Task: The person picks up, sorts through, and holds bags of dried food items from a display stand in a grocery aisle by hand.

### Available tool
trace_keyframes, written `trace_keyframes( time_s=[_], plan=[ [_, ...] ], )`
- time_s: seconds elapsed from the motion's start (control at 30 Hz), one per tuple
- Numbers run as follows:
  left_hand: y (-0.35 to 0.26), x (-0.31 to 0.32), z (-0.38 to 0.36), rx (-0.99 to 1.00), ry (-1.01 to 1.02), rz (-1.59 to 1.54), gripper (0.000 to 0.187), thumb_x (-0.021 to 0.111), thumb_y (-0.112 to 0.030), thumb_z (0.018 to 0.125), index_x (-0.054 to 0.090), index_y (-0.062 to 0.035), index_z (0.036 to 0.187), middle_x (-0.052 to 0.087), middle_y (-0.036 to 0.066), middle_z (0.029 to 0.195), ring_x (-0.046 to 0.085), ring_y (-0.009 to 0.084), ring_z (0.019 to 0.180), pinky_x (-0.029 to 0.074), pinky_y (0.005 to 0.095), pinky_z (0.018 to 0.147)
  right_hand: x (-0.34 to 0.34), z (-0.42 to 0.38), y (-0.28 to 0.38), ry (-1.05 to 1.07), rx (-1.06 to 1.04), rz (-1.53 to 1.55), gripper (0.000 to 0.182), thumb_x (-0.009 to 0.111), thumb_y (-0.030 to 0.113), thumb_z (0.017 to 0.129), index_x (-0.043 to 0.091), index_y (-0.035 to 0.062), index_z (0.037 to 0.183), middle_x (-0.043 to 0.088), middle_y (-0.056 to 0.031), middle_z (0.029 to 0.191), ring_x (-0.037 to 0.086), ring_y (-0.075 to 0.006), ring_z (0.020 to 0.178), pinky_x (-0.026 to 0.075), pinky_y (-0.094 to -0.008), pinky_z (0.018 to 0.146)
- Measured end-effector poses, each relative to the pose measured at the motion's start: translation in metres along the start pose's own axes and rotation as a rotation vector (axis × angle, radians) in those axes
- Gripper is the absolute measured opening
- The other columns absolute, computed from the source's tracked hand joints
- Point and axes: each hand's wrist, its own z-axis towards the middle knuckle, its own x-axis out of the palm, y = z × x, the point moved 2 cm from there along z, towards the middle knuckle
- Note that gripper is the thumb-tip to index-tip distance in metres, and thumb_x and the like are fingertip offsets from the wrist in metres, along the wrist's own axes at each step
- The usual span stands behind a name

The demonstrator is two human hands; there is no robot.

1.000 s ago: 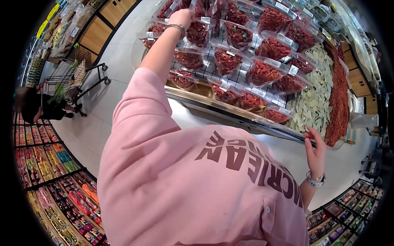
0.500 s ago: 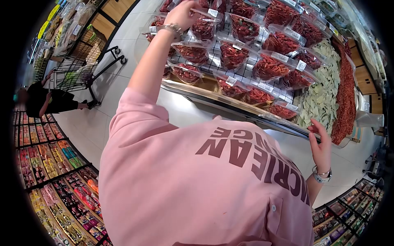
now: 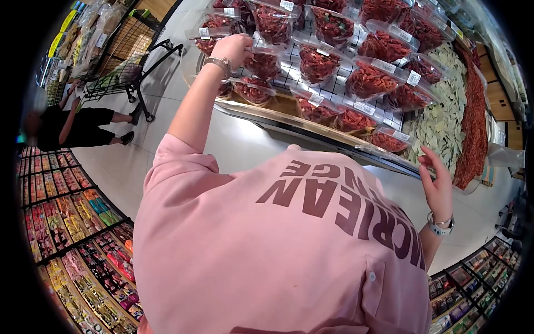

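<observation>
My left hand (image 3: 233, 50) is at the front left of the display, its fingers closed on the top edge of a clear plastic bag of dried red chilies (image 3: 262, 67). The fingertips are partly hidden. Beside it are more chili bags, one with a white label (image 3: 210, 40) to the left and another (image 3: 253, 91) just below. My right hand (image 3: 436, 181) hangs by the display's front edge with its fingers apart and nothing in it. It is nearest to the heap of dry pale green leaves (image 3: 442, 119) and the strip of loose red dried spice (image 3: 471, 128).
Rows of bagged chilies (image 3: 384, 44) stand on a black wire grid (image 3: 289, 67) in the display. At the left, a person in black (image 3: 83, 125) stands with a shopping cart (image 3: 119, 69). Shelves of packaged goods (image 3: 72, 222) line the lower left.
My left hand has come down and toward me from a bag farther back to the one it now touches. The person and cart have shifted. My right hand stays much the same.
</observation>
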Motion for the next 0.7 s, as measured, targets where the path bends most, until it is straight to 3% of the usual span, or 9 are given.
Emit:
trace_keyframes(
  time_s=[0.4,0.7],
  plan=[
    [0.002,0.009,-0.005,0.026,-0.138,-0.059,0.022,0.063,-0.019,0.074,0.059,-0.0119,0.094,0.06,0.005,0.09,0.058,0.0276,0.085,0.047,0.0378,0.071,0.013,-0.002,0.007,0.085,0.041,0.012,0.041,0.054,0.003,0.081,0.049,0.003,0.122,0.059,-0.0112,0.102,0.056,-0.0188,0.093,0.042,-0.029,0.084],
    [0.007,0.014,0.006,0.041,-0.15,0.07,0.019,0.055,-0.014,0.077,0.059,-0.0143,0.095,0.061,0.005,0.093,0.059,0.0266,0.086,0.048,0.0385,0.07,0.022,0.001,0.008,0.128,0.024,0.001,0.043,0.055,0.002,0.081,0.047,0.0032,0.123,0.059,-0.0116,0.102,0.056,-0.0198,0.094,0.042,-0.0296,0.085]
  ],
)
